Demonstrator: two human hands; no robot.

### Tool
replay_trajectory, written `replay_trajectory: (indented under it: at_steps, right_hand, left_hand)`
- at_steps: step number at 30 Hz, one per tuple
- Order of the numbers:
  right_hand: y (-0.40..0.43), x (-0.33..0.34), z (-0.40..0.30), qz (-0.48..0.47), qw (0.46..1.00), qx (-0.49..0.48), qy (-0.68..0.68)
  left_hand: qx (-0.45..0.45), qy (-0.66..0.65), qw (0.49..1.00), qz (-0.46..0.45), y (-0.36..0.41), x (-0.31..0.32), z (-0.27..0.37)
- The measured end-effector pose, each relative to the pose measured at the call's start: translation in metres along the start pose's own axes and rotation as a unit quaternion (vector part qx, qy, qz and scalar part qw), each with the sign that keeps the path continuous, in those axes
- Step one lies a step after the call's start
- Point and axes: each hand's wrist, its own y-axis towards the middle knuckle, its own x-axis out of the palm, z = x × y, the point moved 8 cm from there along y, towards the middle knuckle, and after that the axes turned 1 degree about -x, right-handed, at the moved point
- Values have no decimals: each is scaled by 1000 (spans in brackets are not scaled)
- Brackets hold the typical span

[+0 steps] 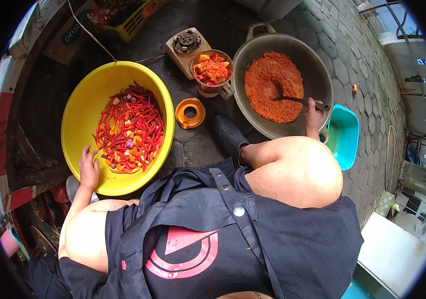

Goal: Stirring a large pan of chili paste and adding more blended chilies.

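My right hand grips the handle of a dark ladle. The ladle's bowl rests in ground red chili paste inside a wide metal pan. My left hand, fingers apart, reaches over the near left rim of a yellow basin. Whole red chilies, shallots and orange and pale pieces lie in that basin. Between the two vessels stands a blender jar filled with chili pieces and paste. An orange ring-shaped lid lies on the ground near it.
A blender base with its coupling exposed stands behind the jar, its cord running left. A turquoise tub sits right of the pan. At the back left are a yellow crate and a cardboard box. My boot is between basin and pan.
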Motion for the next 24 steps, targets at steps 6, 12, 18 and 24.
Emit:
replay_trajectory:
  at_steps: [6,12,18,24]
  right_hand:
    - [-3,-4,12,2,999,23,25]
    - [-1,-7,24,1,999,33,33]
    - [-8,-11,38,12,991,104,80]
    - [-12,-12,41,14,979,134,153]
  left_hand:
    - [-7,0,1000,-4,0,0,1]
    - [-6,0,1000,-1,0,-1,1]
    - [-1,-4,1000,8,-1,-3,2]
    - [-9,0,1000,2,1,-3,2]
